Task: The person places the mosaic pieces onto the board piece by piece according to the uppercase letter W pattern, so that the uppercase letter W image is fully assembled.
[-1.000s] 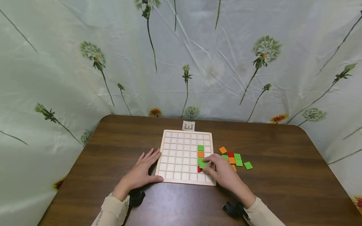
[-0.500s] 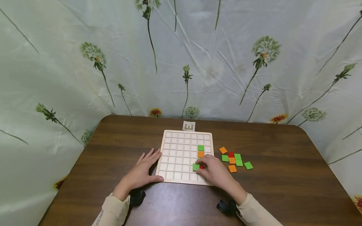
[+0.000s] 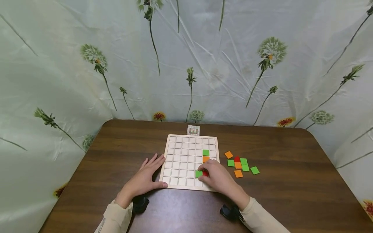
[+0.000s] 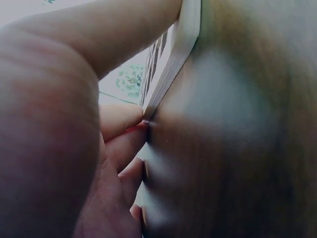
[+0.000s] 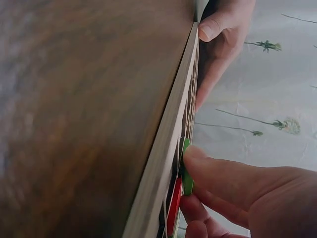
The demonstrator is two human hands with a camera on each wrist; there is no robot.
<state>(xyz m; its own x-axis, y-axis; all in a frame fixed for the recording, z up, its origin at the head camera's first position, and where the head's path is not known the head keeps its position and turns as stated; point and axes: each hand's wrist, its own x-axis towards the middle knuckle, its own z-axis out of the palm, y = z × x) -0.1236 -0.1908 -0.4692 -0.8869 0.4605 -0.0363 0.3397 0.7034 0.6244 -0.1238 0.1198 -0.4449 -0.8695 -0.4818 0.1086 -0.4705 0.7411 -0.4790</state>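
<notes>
A wooden grid board [image 3: 177, 161] lies on the table. My left hand [image 3: 143, 178] rests at its left side, fingers spread, thumb at the front left corner; in the left wrist view the fingertips [image 4: 133, 121] touch the board's edge. Over the board's front right part, my right hand [image 3: 217, 177] pinches a green square tile [image 3: 198, 174]. In the right wrist view this green tile [image 5: 187, 171] stands slightly tilted at the grid, beside a red tile [image 5: 174, 203] in a cell. Farther up that column sit an orange tile [image 3: 205, 159] and a green one [image 3: 205, 152]. My right hand hides some cells.
Right of the board lie several loose tiles: green [image 3: 254, 170], orange [image 3: 238, 173] and red [image 3: 237, 159], some overlapping. A small printed pattern card [image 3: 193, 130] lies behind the board. A flower-print curtain [image 3: 163, 64] hangs behind the brown table [image 3: 276, 194].
My right hand has carried the green tile leftward across the red tile to the cell column left of it, then lowered it slightly toward the front. My left hand has stayed in place.
</notes>
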